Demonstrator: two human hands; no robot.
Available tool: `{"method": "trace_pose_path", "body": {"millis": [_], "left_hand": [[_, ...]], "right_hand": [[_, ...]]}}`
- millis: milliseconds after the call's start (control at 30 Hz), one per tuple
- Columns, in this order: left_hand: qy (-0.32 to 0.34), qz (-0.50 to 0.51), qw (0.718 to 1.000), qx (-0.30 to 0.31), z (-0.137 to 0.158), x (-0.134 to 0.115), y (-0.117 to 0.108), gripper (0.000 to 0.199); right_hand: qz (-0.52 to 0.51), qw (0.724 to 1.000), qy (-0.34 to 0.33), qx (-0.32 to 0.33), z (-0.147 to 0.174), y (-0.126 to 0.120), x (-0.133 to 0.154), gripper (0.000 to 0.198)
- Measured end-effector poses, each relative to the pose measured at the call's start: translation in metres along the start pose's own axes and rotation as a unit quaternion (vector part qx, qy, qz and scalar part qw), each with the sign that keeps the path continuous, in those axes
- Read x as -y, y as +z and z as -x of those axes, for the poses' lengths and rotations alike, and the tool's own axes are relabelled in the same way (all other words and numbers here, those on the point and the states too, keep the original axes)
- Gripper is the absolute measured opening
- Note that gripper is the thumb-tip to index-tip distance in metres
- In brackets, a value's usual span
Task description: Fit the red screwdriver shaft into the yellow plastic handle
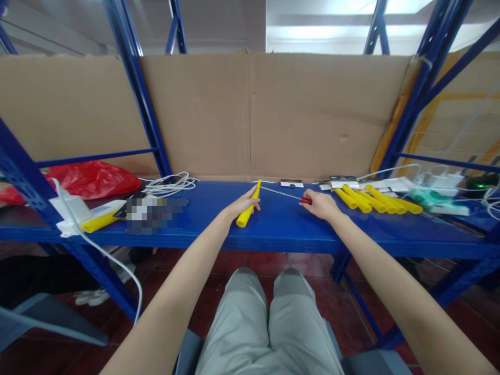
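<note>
My left hand (247, 202) is closed around a yellow tube (242, 216), which is tilted, its wider end towards me and its narrow-looking end towards the back. In my right hand (321, 204) is the red handle of a long thin metal tool (284, 194), perhaps a screwdriver. Its shaft points left, and the tip reaches close to the far end of the tube; whether they touch I cannot tell. Both hands are over the blue shelf top (281, 229). To the right of my right hand lie several more yellow tubes (375, 200) side by side.
Cardboard (312, 114) stands behind the shelf. A black-and-white card (291, 183) lies at the back. On the left are coiled white cables (172, 183), a red plastic bag (94, 179) and another yellow tube (100, 222). Green and white items (439, 200) lie far right, beside blue posts.
</note>
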State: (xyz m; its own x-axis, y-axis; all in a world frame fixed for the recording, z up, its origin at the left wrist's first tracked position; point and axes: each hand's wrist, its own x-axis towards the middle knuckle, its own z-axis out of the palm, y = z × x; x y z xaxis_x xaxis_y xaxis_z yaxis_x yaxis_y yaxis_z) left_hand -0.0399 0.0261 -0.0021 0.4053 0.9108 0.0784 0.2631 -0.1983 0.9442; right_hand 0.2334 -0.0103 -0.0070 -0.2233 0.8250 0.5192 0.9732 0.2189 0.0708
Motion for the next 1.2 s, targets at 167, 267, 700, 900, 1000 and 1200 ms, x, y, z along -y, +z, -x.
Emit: {"method": "trace_pose_path", "body": {"millis": [167, 267, 700, 900, 1000, 1200], "left_hand": [[0.001, 0.007, 1.0, 0.0, 0.0, 0.001, -0.001, 0.076], [0.005, 0.015, 1.0, 0.008, -0.002, 0.004, -0.002, 0.077], [0.006, 0.007, 1.0, 0.007, -0.004, 0.005, -0.002, 0.076], [0.004, 0.013, 1.0, 0.007, -0.004, 0.005, -0.002, 0.077], [-0.001, 0.013, 1.0, 0.006, -0.001, 0.002, -0.001, 0.076], [0.002, 0.009, 1.0, -0.002, 0.003, -0.002, 0.001, 0.075]], "right_hand": [[0.001, 1.0, -0.005, -0.007, 0.002, -0.002, 0.001, 0.018], [0.001, 1.0, -0.004, -0.006, 0.002, -0.002, 0.002, 0.02], [-0.036, 0.999, -0.001, 0.03, 0.0, 0.003, 0.001, 0.02], [-0.055, 0.998, -0.003, -0.002, -0.001, 0.009, -0.005, 0.019], [-0.032, 0.999, -0.009, -0.003, -0.001, 0.007, -0.003, 0.015], [-0.007, 1.0, -0.014, 0.02, 0.001, 0.002, 0.0, 0.015]]}}
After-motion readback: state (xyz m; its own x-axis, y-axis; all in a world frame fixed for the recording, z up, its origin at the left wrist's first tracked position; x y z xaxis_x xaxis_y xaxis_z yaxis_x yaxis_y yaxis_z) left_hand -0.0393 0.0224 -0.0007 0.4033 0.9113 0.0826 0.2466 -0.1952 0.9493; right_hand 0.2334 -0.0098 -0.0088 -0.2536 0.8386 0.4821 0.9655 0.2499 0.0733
